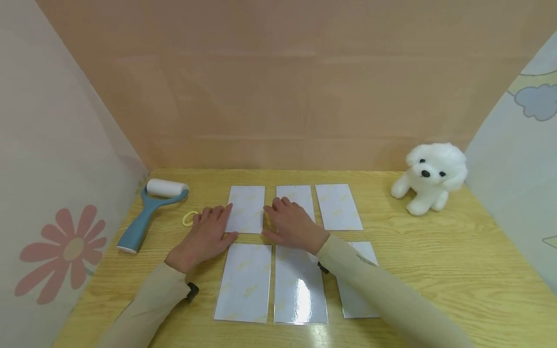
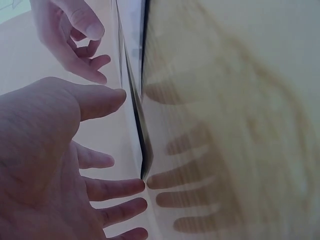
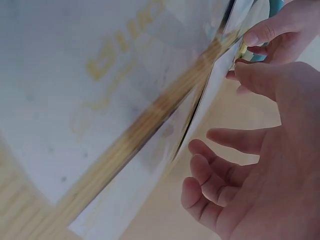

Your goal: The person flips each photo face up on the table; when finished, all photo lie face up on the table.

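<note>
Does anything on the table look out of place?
The spacing is slightly uneven: in the near row, the right-hand card sits farther from the middle card than the left card does. I see no spill or damage.

A smooth, tan-brown, creased sheet-like back wall [image 1: 278,96] fills twelve o'clock, marked by faint horizontal and vertical fold lines. From nine to eleven o'clock stands a pale grey-white side wall [image 1: 56,125], bearing a large dusty-pink flower print [image 1: 73,249] near eight. A whitish side wall [image 1: 509,183] with a grey-blue cloud print [image 1: 539,102] stands around two. The yellow, wood-grained counter [image 1: 457,280] spreads below, catching a soft glare at six.
</note>
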Demonstrator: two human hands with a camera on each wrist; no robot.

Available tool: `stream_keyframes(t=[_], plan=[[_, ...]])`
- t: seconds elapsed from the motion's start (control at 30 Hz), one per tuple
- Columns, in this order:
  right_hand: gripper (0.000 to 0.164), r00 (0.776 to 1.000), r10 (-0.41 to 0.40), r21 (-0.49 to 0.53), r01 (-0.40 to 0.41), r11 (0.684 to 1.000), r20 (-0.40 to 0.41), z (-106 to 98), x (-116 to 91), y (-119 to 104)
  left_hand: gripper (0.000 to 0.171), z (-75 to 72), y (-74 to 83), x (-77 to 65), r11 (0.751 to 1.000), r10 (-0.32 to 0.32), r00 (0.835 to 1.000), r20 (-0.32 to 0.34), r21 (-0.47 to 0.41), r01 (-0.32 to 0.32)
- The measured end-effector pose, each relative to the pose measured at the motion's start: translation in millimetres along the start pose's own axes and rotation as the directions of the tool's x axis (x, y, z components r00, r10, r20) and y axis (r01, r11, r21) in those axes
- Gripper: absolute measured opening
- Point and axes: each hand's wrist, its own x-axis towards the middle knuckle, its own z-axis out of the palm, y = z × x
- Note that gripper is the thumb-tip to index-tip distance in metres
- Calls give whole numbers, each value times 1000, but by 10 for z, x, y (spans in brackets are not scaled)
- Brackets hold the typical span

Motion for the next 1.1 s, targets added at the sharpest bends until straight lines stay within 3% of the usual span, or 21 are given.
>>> stream_keyframes(t=[0.27, 0.63, 1.1], plan=[[52, 999, 16, -49, -15, 999, 27, 12, 99, -37, 70, -12, 2, 15, 1000, -9, 1000, 20, -5, 10], [49, 997, 43, -56, -40, 998, 56, 48, 152, -63, 69, -39, 27, 32, 1000, -2, 1000, 5, -4, 2], [51, 989, 72, -32, -68, 997, 127, 83, 164, -88, 69, -12, 28, 42, 1000, -11, 999, 30, -22, 12]])
